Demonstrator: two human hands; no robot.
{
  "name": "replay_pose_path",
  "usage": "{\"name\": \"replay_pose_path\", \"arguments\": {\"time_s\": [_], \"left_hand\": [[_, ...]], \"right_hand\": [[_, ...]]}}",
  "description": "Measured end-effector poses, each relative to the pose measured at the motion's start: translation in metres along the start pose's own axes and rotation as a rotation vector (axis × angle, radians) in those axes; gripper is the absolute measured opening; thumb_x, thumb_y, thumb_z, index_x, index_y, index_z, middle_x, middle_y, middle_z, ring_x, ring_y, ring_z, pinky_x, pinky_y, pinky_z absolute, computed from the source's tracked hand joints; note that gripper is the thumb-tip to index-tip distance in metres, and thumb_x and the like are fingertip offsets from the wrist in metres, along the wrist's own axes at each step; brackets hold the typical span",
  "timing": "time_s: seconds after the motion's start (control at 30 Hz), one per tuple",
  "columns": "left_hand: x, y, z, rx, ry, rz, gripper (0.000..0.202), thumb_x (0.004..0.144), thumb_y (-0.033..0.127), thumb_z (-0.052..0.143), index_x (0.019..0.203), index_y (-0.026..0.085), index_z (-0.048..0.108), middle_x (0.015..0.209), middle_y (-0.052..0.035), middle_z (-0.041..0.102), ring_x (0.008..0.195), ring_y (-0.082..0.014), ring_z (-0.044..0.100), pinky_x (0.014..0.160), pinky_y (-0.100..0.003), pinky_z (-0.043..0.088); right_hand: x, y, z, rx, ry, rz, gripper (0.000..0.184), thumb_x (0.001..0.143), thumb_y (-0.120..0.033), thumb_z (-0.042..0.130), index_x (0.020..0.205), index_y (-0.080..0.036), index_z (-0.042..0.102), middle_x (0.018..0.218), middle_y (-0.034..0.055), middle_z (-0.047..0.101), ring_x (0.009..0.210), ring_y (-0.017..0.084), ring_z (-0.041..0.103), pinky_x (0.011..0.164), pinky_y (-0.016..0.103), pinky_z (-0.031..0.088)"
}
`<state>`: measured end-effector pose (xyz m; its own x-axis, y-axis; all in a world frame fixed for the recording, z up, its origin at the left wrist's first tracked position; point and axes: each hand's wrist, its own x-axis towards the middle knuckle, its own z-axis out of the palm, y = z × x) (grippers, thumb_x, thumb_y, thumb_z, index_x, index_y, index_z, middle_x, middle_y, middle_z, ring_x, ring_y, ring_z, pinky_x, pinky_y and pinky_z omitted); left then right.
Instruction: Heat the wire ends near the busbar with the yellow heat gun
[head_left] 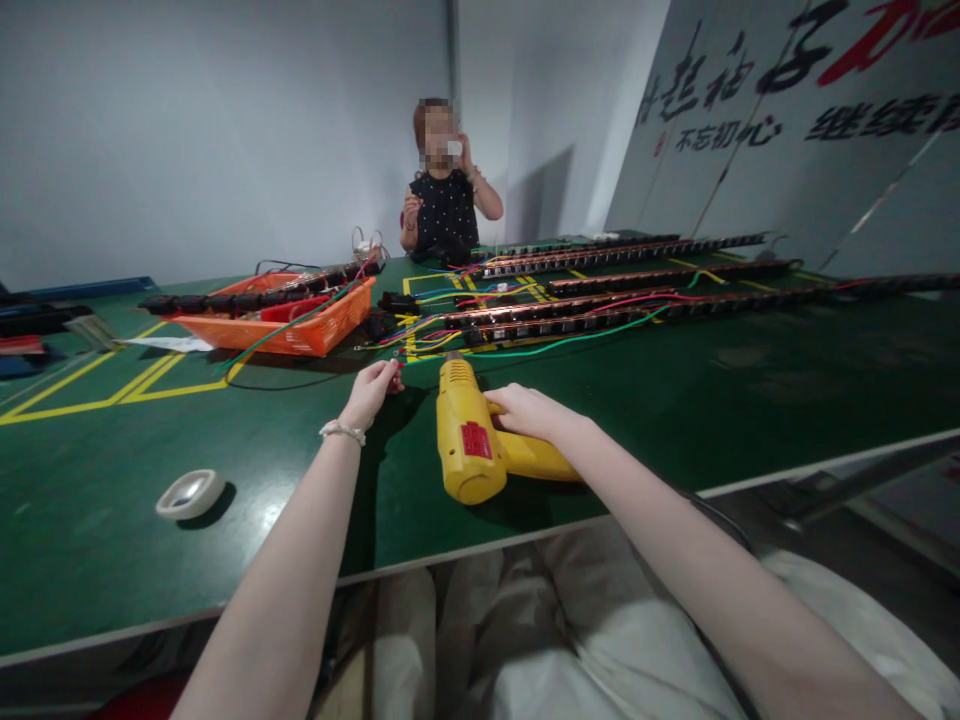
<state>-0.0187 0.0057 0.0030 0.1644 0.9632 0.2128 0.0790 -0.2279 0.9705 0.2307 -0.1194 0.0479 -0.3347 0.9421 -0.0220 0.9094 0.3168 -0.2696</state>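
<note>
My right hand is wrapped around the handle of a yellow heat gun, whose nozzle points away from me over the table. My left hand is closed in a pinch to the left of the nozzle. Between its fingertips is the end of a green wire, with a small red piece showing there. The wire trails right towards a long black strip with copper-coloured lines. Exactly how the fingers grip the wire is too small to make out.
An orange basket with another black strip across it stands at the left. A white tape roll lies near me on the green table. More strips and coloured wires spread at the back right. Across the table is a person.
</note>
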Motion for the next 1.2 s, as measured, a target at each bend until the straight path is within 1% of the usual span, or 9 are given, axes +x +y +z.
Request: {"name": "replay_pose_path", "arguments": {"time_s": [0.07,0.23,0.43,0.53,0.63,0.8,0.9,1.0,1.2], "left_hand": [[0.001,-0.001,0.0,0.005,-0.009,0.001,0.051,0.065,0.064,0.058,0.068,0.014,0.051,0.059,0.0005,0.051,0.056,-0.0084,0.052,0.055,-0.019,0.04],[0.003,-0.002,0.002,0.007,-0.012,-0.002,0.047,0.07,0.06,0.055,0.067,0.014,0.049,0.057,0.0009,0.05,0.053,-0.0077,0.051,0.053,-0.019,0.038],[0.004,-0.002,0.005,-0.044,0.021,-0.071,0.03,0.077,0.043,0.051,0.068,0.014,0.05,0.059,0.0011,0.051,0.05,-0.0069,0.051,0.051,-0.018,0.036],[0.005,-0.001,0.006,-0.028,0.041,-0.067,0.027,0.079,0.038,0.047,0.068,0.014,0.049,0.059,0.0014,0.05,0.05,-0.0074,0.05,0.051,-0.019,0.036],[0.003,0.0,0.007,0.089,0.073,-0.005,0.028,0.081,0.038,0.043,0.066,0.015,0.048,0.059,0.0009,0.05,0.052,-0.0084,0.05,0.053,-0.021,0.037],[-0.006,0.007,0.005,0.505,0.165,0.204,0.035,0.086,0.043,0.035,0.066,0.017,0.048,0.063,-0.0003,0.053,0.059,-0.01,0.049,0.058,-0.022,0.033],[-0.011,0.011,0.001,0.705,0.161,0.279,0.038,0.088,0.045,0.031,0.067,0.018,0.047,0.065,-0.0007,0.053,0.061,-0.0106,0.046,0.058,-0.022,0.028],[-0.01,0.012,-0.003,0.739,0.119,0.315,0.039,0.089,0.047,0.028,0.067,0.018,0.044,0.064,0.0,0.05,0.06,-0.01,0.043,0.058,-0.022,0.028],[-0.002,0.004,-0.011,0.74,0.107,0.299,0.037,0.089,0.046,0.029,0.07,0.018,0.045,0.066,0.0007,0.051,0.061,-0.0093,0.042,0.06,-0.021,0.029]], "right_hand": [[-0.007,0.015,-0.002,0.026,0.0,0.041,0.034,0.077,-0.026,0.047,0.109,-0.025,0.059,0.107,0.0059,0.063,0.095,0.023,0.061,0.07,0.025,0.042],[-0.021,0.045,-0.007,0.072,0.011,0.123,0.036,0.078,-0.025,0.049,0.112,-0.025,0.059,0.11,0.0039,0.063,0.099,0.024,0.059,0.074,0.027,0.044],[-0.033,0.052,-0.012,0.144,0.03,0.259,0.044,0.078,-0.024,0.052,0.121,-0.025,0.057,0.11,0.0055,0.063,0.096,0.025,0.06,0.075,0.03,0.045],[-0.033,0.046,-0.014,0.123,0.023,0.274,0.043,0.077,-0.024,0.053,0.12,-0.028,0.057,0.112,0.0034,0.062,0.097,0.024,0.06,0.074,0.029,0.046],[-0.031,0.038,-0.013,0.084,0.002,0.276,0.042,0.077,-0.024,0.052,0.118,-0.031,0.058,0.11,0.0007,0.063,0.094,0.022,0.061,0.071,0.027,0.045],[-0.018,0.017,-0.008,-0.03,-0.006,0.13,0.039,0.076,-0.024,0.049,0.113,-0.03,0.059,0.107,0.0029,0.064,0.097,0.024,0.06,0.07,0.027,0.043],[-0.005,0.0,-0.002,-0.094,0.022,0.051,0.034,0.076,-0.024,0.047,0.107,-0.026,0.061,0.106,0.0064,0.063,0.096,0.025,0.061,0.071,0.029,0.042],[0.009,-0.02,0.003,-0.129,0.046,-0.013,0.029,0.074,-0.022,0.047,0.1,-0.021,0.061,0.103,0.0088,0.064,0.093,0.025,0.062,0.07,0.029,0.042],[0.025,-0.049,0.011,-0.167,0.104,-0.136,0.025,0.075,-0.017,0.047,0.094,-0.018,0.062,0.099,0.0097,0.065,0.093,0.024,0.062,0.072,0.029,0.044]]}}
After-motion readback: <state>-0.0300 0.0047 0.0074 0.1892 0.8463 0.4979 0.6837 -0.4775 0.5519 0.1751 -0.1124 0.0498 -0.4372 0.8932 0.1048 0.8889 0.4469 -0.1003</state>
